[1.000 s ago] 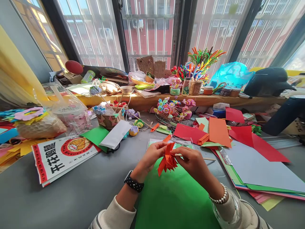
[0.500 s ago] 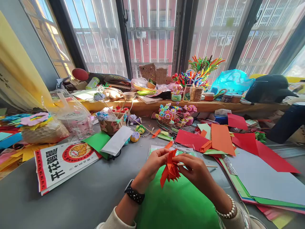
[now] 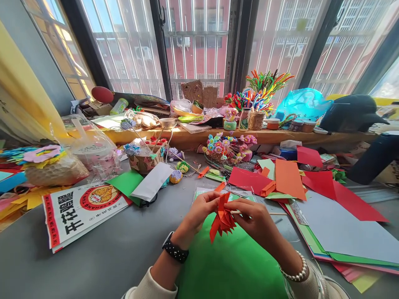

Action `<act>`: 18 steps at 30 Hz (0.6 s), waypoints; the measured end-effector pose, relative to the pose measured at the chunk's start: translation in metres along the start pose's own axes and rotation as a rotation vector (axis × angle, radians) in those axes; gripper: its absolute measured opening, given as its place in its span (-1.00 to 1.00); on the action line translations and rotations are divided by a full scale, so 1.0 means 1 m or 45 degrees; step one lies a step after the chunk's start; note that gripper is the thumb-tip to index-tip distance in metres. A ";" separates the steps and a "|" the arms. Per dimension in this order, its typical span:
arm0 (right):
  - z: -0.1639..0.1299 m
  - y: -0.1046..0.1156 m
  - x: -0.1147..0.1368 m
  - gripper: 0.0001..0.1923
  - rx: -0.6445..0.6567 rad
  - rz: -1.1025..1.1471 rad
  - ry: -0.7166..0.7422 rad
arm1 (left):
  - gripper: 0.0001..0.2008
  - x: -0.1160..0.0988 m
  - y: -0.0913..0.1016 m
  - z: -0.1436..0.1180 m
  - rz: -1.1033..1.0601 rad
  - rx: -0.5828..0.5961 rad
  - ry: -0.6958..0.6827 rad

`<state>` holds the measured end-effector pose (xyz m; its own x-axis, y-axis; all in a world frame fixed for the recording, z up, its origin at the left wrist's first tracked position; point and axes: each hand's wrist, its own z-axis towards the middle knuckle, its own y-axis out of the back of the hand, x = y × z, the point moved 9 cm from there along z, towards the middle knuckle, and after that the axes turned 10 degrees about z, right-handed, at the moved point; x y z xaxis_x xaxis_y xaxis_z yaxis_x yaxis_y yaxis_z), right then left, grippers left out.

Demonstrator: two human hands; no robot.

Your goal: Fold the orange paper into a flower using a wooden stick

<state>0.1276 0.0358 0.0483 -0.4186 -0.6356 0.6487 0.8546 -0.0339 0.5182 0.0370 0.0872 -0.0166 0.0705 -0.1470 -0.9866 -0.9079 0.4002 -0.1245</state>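
**Both hands pinch a folded orange paper piece above a green sheet**

Nearest the camera, a green sheet (image 3: 227, 265) lies flat on the grey table (image 3: 102, 253). Just above it, the left hand (image 3: 199, 214) and the right hand (image 3: 254, 220) meet around a folded orange paper piece (image 3: 222, 218), fingers closed on it from either side; the right hand also grips a thin wooden stick (image 3: 274, 214) that juts out to the right. Left of the hands lies a printed packet (image 3: 77, 211). To the right spreads a pile of red, orange and grey paper sheets (image 3: 311, 187). Farther back stands a cluster of small paper flowers (image 3: 227, 147), and on the window ledge a bunch of coloured pipe cleaners (image 3: 264, 85)
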 end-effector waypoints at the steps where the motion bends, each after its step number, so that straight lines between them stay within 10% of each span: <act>1: 0.000 0.000 0.001 -0.73 0.011 0.023 0.011 | -0.72 0.000 0.000 0.000 0.004 -0.002 0.000; 18: -0.001 0.008 0.008 -0.79 -0.110 -0.016 0.081 | -0.73 -0.004 0.002 -0.002 -0.002 -0.070 -0.021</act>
<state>0.1317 0.0297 0.0565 -0.4115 -0.6821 0.6045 0.8738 -0.1068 0.4744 0.0341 0.0866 -0.0126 0.0781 -0.1325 -0.9881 -0.9292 0.3494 -0.1203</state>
